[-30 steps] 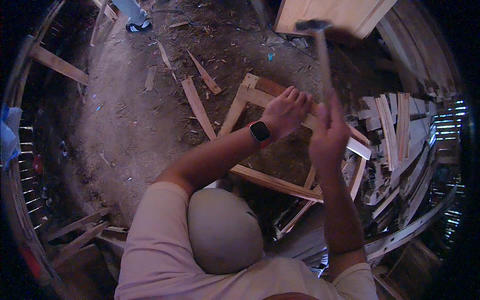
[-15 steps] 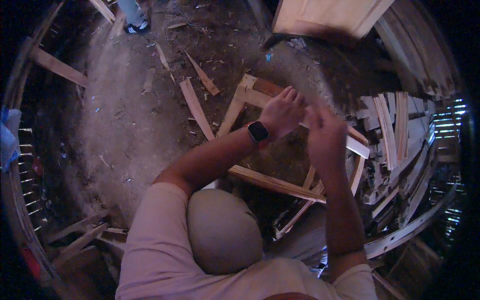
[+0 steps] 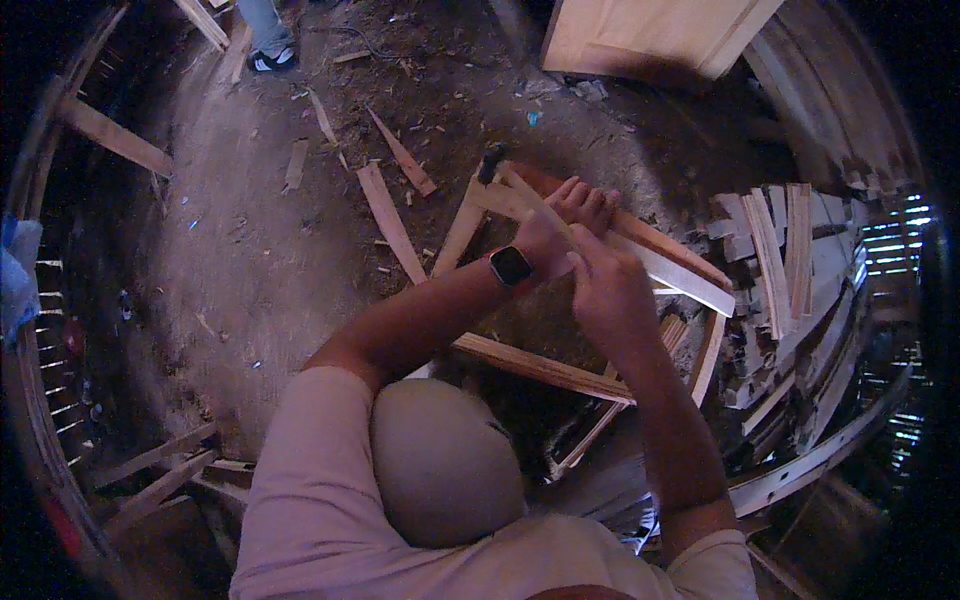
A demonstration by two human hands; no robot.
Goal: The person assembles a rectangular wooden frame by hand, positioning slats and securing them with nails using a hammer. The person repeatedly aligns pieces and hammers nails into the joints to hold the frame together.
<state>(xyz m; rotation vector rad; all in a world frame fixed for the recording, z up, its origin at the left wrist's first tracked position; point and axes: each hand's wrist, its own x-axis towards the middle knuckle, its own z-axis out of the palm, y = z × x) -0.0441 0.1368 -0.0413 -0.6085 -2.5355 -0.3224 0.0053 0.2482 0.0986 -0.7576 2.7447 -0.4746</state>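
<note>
A rough wooden frame (image 3: 545,367) of nailed slats lies on the dirt in front of me. My left hand (image 3: 572,212), with a dark watch on its wrist, grips the frame's far slat near its upper corner. My right hand (image 3: 606,288) sits just below it, closed around the handle of a hammer (image 3: 528,200). The handle runs up and left, and the dark hammer head rests on the frame's far left corner. My cap and shoulders fill the lower middle of the view.
Loose slats (image 3: 388,220) lie on the dirt floor to the left of the frame. A heap of short wood offcuts (image 3: 782,255) sits to the right. A pale plywood box (image 3: 650,35) stands at the top. Another person's shoe (image 3: 270,58) shows at the top left.
The hammer was raised high above the frame a second ago. It has swung down and its head now meets the frame's corner. My left hand stayed on the slat.
</note>
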